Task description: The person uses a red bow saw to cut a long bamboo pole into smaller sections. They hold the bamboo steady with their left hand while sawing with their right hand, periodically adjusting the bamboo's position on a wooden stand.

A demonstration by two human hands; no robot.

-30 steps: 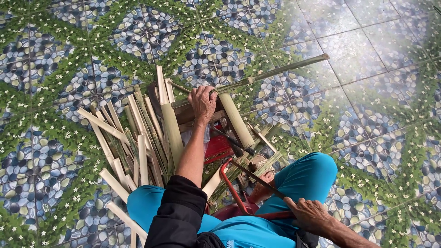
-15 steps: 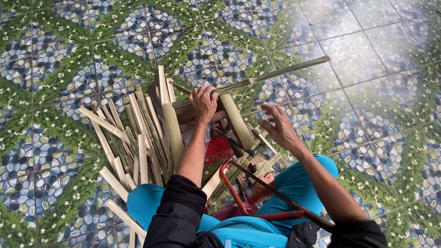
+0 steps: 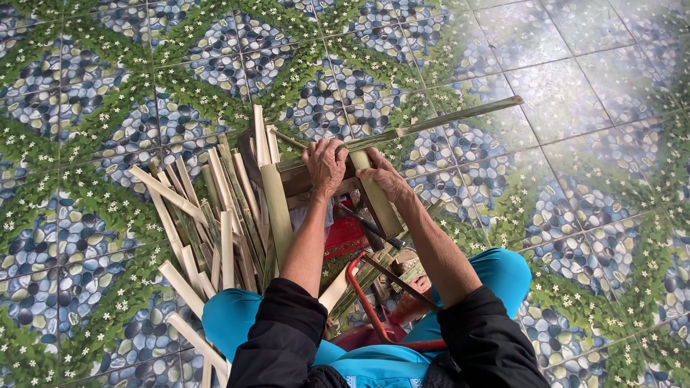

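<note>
- Covering pretty much the whole view is a tiled floor (image 3: 589, 65) printed with blue pebbles, green leafy bands and tiny white flowers; toward the upper right the print fades to plain pale tiles.
- Next biggest is the person, seated and seen from above — black sleeves, bright turquoise trousers, knees spread to either side of the work.
- On the floor by the left knee is a loose pile of split bamboo strips (image 3: 208, 215), pale and greenish, fanned out at all angles, some overlapping.
- One long thin bamboo pole (image 3: 445, 121) runs across at a slant from under the hands out to the upper right, lying over the tiles.
- A wooden block or small bench (image 3: 302, 179) sits under both hands, with two thicker bamboo slats leaning down from it toward the lap.
- Between the knees there's a red metal-framed stool or stand (image 3: 366, 302), partly hidden, with something dark and blade-like by it — can't tell what exactly.
- Left hand (image 3: 325, 167) is curled over the top of the block where the pole meets it, fingers clenched down on it.
- Right hand (image 3: 387, 178) sits just beside the left one, fingers wrapped on the upper end of the right-hand slat.
</note>
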